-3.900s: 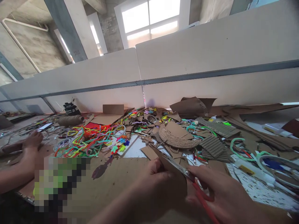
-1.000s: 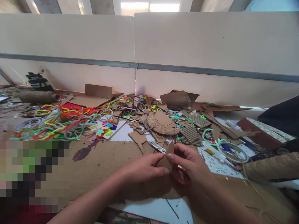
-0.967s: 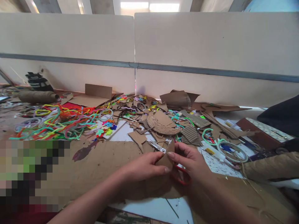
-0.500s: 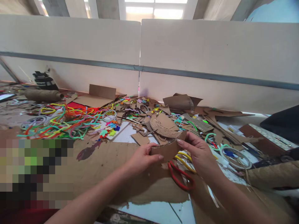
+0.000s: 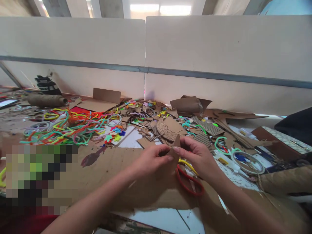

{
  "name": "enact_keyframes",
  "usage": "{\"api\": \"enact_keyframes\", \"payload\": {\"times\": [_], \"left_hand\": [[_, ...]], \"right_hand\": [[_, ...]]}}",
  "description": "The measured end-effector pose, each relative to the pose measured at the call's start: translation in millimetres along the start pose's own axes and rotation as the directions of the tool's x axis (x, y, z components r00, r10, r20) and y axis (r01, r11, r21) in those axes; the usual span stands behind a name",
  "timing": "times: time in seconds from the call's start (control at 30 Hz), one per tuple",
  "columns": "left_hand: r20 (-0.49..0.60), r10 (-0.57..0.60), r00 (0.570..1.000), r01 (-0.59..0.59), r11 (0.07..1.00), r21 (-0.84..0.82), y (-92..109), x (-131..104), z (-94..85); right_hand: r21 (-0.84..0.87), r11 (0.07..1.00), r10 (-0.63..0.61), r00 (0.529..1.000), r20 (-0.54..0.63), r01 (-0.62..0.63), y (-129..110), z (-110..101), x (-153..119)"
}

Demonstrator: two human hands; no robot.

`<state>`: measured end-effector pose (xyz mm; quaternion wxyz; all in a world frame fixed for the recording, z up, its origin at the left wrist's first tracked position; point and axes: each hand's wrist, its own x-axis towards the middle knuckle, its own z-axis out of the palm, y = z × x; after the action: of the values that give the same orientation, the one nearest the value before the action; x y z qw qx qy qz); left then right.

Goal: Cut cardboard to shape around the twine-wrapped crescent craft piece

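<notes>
Between my two hands is a small piece of brown cardboard [image 5: 175,150], bent and seen nearly edge-on. My left hand [image 5: 156,159] pinches it from the left, thumb on the near side. From the right my right hand [image 5: 195,154] grips its upper edge between thumb and fingers. Just below lie red-handled scissors [image 5: 188,183] and, by my right fingers, a yellow handle [image 5: 188,165], partly covered by that hand. A large cardboard sheet [image 5: 117,182] lies flat under both hands. Beyond them sits a round coil of cardboard strips [image 5: 165,131] among scraps.
Colourful pipe cleaners [image 5: 70,126] tangle at left, near a twine roll [image 5: 46,100]. A tape roll [image 5: 247,162], a glue bottle [image 5: 227,162] and a second twine roll [image 5: 285,178] are at right. A white panel [image 5: 219,48] stands behind the table.
My hands have come closer together, the right moving left. The cardboard piece, earlier stretched wide between them, is now bent and turned more edge-on.
</notes>
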<state>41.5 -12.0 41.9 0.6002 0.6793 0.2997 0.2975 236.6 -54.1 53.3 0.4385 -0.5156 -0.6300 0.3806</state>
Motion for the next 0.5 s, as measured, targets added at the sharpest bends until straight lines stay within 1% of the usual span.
{"api": "enact_keyframes", "payload": {"times": [0.07, 0.1, 0.13, 0.17, 0.23, 0.3, 0.37, 0.43, 0.5], "left_hand": [[-0.007, -0.062, 0.998, 0.06, 0.975, -0.216, -0.7, -1.1, -2.8], [-0.029, -0.094, 0.995, 0.081, 0.946, -0.313, -1.8, -2.4, -4.4], [-0.068, -0.125, 0.99, 0.089, 0.916, -0.392, -3.5, -4.1, -6.1], [-0.112, -0.155, 0.982, 0.089, 0.887, -0.453, -5.6, -6.0, -7.8], [-0.194, -0.216, 0.957, 0.079, 0.836, -0.543, -10.9, -9.2, -11.0], [-0.241, -0.259, 0.936, 0.074, 0.809, -0.583, -16.1, -10.5, -14.1], [-0.264, -0.268, 0.927, 0.069, 0.811, -0.581, -20.3, -9.7, -16.9], [-0.288, -0.258, 0.922, 0.053, 0.821, -0.568, -23.0, -7.9, -19.3], [-0.313, -0.24, 0.919, 0.027, 0.83, -0.557, -24.4, -6.0, -21.3]], "right_hand": [[-0.013, 1.0, 0.011, 0.999, 0.048, -0.01, -0.4, -4.2, -0.9], [-0.066, 0.998, 0.025, 0.998, 0.066, -0.02, 0.6, -7.9, -2.4], [-0.164, 0.986, 0.043, 0.996, 0.075, -0.031, 2.8, -12.1, -4.6], [-0.295, 0.955, 0.06, 0.996, 0.073, -0.036, 6.3, -16.6, -7.7], [-0.543, 0.839, 0.087, 0.992, 0.088, -0.025, 16.8, -24.1, -15.7], [-0.673, 0.738, 0.086, 0.985, 0.15, 0.038, 30.6, -27.1, -24.5], [-0.735, 0.67, 0.085, 0.973, 0.214, 0.103, 44.0, -25.1, -32.3], [-0.78, 0.615, 0.086, 0.974, 0.211, 0.114, 54.1, -20.5, -37.8], [-0.823, 0.563, 0.097, 0.982, 0.165, 0.082, 59.5, -16.3, -41.0]]}}
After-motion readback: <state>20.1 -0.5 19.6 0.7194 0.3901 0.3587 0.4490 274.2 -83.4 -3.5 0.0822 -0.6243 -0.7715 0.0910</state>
